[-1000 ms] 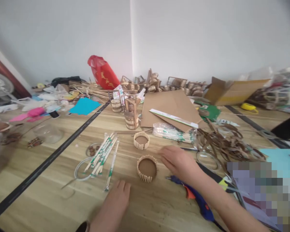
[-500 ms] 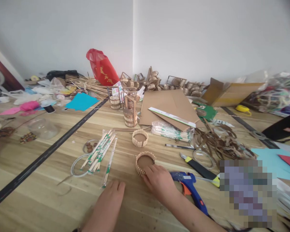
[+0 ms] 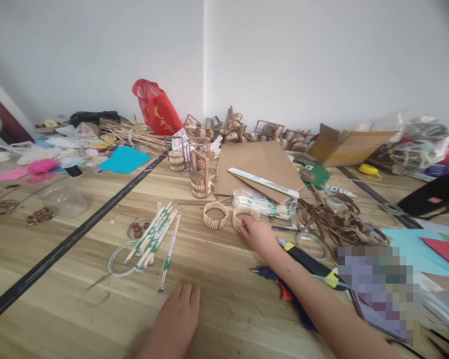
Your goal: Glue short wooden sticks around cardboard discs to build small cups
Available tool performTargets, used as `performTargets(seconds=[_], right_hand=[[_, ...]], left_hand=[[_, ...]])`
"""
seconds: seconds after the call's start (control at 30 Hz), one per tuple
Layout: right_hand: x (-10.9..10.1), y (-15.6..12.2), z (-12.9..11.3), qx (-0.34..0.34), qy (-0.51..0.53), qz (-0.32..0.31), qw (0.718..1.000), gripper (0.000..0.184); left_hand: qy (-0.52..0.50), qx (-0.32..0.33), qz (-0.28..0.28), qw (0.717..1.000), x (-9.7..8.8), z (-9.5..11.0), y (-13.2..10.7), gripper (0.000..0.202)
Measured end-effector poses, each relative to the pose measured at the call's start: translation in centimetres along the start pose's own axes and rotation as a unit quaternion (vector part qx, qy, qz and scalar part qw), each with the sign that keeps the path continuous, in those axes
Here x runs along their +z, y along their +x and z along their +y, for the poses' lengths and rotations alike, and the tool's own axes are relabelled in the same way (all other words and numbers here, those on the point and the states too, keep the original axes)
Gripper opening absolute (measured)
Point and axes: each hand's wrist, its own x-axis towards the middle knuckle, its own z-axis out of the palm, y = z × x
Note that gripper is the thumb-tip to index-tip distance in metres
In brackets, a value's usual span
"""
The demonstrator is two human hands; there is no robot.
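My right hand (image 3: 257, 233) pinches the near rim of a small round basket (image 3: 240, 213), its wall made of short wooden sticks. Right beside it on the left stands a similar small basket (image 3: 215, 222) with a brown base. My left hand (image 3: 181, 310) rests on the wooden table with nothing visible in it, fingers forward and close together. Beyond it lie a single wrapped pair of chopsticks (image 3: 169, 254) and a pile of wrapped chopsticks (image 3: 153, 237). Under my right forearm is a blue glue gun (image 3: 267, 272), partly hidden.
A utility knife (image 3: 310, 263) and brown strips (image 3: 329, 219) lie to the right. Cardboard sheets (image 3: 254, 159), a chopstick bundle (image 3: 264, 204) and a taller handled basket (image 3: 200, 184) stand behind. Wire coils (image 3: 115, 264) and a clear jar (image 3: 69, 202) are left.
My right hand has moved the small basket forward and to the right, from in front of the other basket to beside it. My left hand has shifted slightly right and nearer.
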Motion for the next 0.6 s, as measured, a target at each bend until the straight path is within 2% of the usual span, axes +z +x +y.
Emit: performTargets(seconds=[0.1, 0.23, 0.37, 0.47, 0.53, 0.6], right_hand=[[0.4, 0.2, 0.2, -0.005, 0.026, -0.011, 1.000, 0.018], [-0.2, -1.6, 0.4, 0.003, 0.047, 0.003, 0.999, 0.027], [-1.4, -5.4, 1.3, 0.013, 0.056, 0.023, 0.998, 0.028], [-1.8, -9.2, 2.7, 0.039, 0.056, 0.050, 0.996, 0.029], [-1.6, -11.7, 3.7, 0.074, 0.059, 0.042, 0.995, 0.032], [-1.1, -13.7, 4.5, 0.110, 0.063, 0.028, 0.991, 0.032]], left_hand=[[0.005, -0.012, -0.007, 1.000, 0.2, 0.1, -0.1, 0.050], [0.006, -0.019, -0.024, 1.000, 0.1, 0.3, -0.1, 0.046], [-0.001, -0.003, -0.026, 1.000, -0.6, 0.3, 0.1, 0.046], [-0.050, -0.006, -0.047, 0.998, -2.1, -0.1, 0.3, 0.042], [-0.073, -0.038, -0.072, 0.994, -3.5, -0.9, 0.5, 0.039], [-0.085, -0.080, -0.063, 0.991, -4.6, -2.1, 0.9, 0.037]])
